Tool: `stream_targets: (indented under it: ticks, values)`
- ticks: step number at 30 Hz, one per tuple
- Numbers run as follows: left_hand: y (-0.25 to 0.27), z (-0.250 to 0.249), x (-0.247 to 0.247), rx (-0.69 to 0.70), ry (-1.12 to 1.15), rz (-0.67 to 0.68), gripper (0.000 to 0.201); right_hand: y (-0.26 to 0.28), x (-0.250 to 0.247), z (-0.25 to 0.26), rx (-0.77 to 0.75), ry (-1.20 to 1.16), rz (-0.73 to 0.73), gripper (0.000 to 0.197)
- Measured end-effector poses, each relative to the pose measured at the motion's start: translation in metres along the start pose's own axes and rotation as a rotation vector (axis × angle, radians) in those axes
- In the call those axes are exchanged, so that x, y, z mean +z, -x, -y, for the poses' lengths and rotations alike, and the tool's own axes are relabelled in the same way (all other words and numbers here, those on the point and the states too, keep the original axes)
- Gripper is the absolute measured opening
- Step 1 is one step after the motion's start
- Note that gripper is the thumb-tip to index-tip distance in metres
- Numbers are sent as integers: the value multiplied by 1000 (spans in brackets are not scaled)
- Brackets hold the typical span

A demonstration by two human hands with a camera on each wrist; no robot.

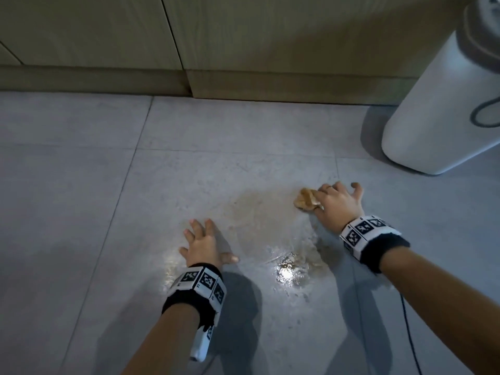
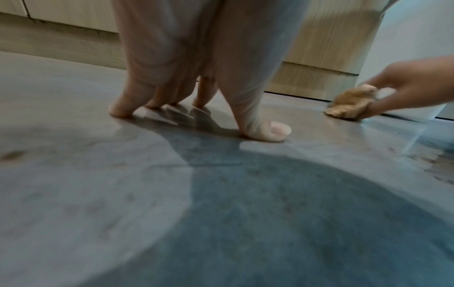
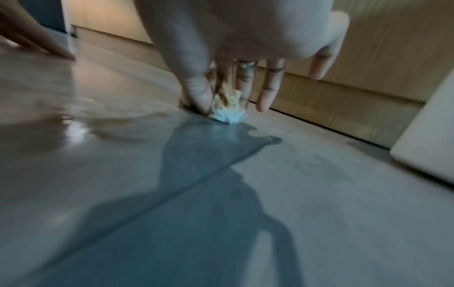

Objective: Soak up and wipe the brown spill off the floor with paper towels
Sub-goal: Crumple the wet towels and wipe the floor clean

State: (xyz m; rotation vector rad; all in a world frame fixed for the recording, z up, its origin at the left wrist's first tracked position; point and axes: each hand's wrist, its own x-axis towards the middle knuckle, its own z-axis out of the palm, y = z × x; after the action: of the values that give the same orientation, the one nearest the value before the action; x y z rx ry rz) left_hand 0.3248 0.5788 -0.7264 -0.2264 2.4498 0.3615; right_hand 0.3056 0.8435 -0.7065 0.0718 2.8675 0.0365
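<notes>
Brown-soaked paper towel wad (image 1: pixel 306 201) on floor (image 1: pixel 81 212) at spill's (image 1: pixel 259 212) far-right edge, no clear long axis | right hand (image 1: pixel 336 203) pinching wad | left hand (image 1: pixel 201 246) fingers spread, fingertips pressing floor | white bin (image 1: pixel 433 117), contents unseen

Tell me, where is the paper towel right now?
In the head view, the crumpled paper towel sits on the floor at the brown spill's far right edge, pinched by the right hand.

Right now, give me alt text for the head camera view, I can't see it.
The right hand pinches a brown-soaked paper towel wad against the grey tile floor at the far edge of a brown spill. The left hand rests spread on the floor beside it.
</notes>
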Motion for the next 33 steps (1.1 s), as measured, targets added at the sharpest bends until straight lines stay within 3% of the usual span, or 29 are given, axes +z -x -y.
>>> stream_targets:
  ticks: [2, 6, 10, 12, 16, 20, 23, 25, 27, 29, 33]
  values:
    - [1, 1, 0, 19, 38, -3, 115, 18, 8, -7, 27, 1, -41, 28]
    - [-1, 2, 1, 2, 60, -2, 114, 82, 27, 0, 28, -58, -92, 40]
    - [0, 1, 3, 8, 43, -26, 113, 136, 37, 38, -272, -230, -136, 25]
    - [-1, 3, 2, 22, 65, -16, 116, 127, 33, 45, -273, -224, -124, 25]
    - [-2, 5, -1, 40, 86, -7, 121, 57, 5, 31, 70, -308, -103, 35]
    - [2, 3, -2, 62, 120, -21, 117, 32, 7, 19, 138, -86, -31, 27]
    - [1, 2, -3, 18, 64, -4, 116, 70, 25, 34, 74, -125, -70, 22]
    - [0, 0, -2, -8, 36, 11, 115, 95, 32, 49, -69, -174, -69, 20]
    - [0, 0, -2, -2, 30, 12, 116, 103, 31, 60, -54, -316, 82, 44]
    - [-1, 1, -2, 15, 35, 3, 118, 100, 31, 63, -51, -348, 60, 55]
    - [0, 1, -1, -5, 7, 4, 115, 103, 36, 66, -214, -108, 21, 24]
